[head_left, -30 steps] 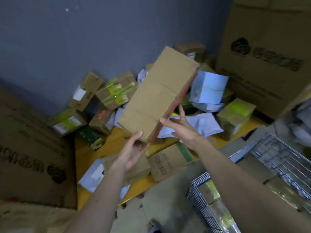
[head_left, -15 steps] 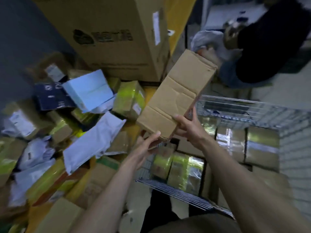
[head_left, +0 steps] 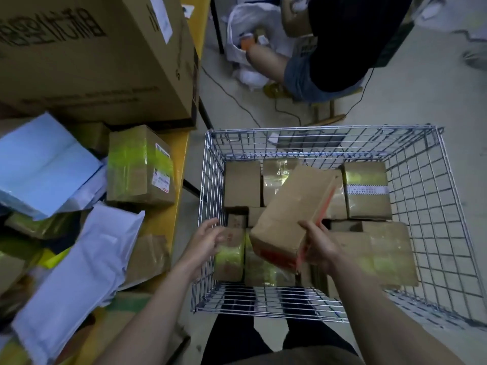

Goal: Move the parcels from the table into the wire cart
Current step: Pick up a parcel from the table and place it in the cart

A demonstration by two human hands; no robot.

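Box (head_left: 292, 214) hangs tilted over cart (head_left: 210, 180) w/ right-hand (head_left: 320, 250) grip clamped on its 5 o'clock corner, prob. to drop it onto packed parcels; left hand (head_left: 204, 242) loose, empty, at 9 o'clock.

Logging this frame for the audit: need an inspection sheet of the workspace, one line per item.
Surface: yellow table, mostly covered with parcels.
Job's things: long box held tilted over the wire cart; cart bottom already lined with taped boxes.
Clutter: large carton, taped parcel, white mailer, pale blue parcel on the table.
Grippers: right hand grips the long box's near end; left hand open at the cart's left wall, off the box.
Cables: black cable on the floor beyond the cart.
Surroundings: concrete floor; second person crouched by a white bag.
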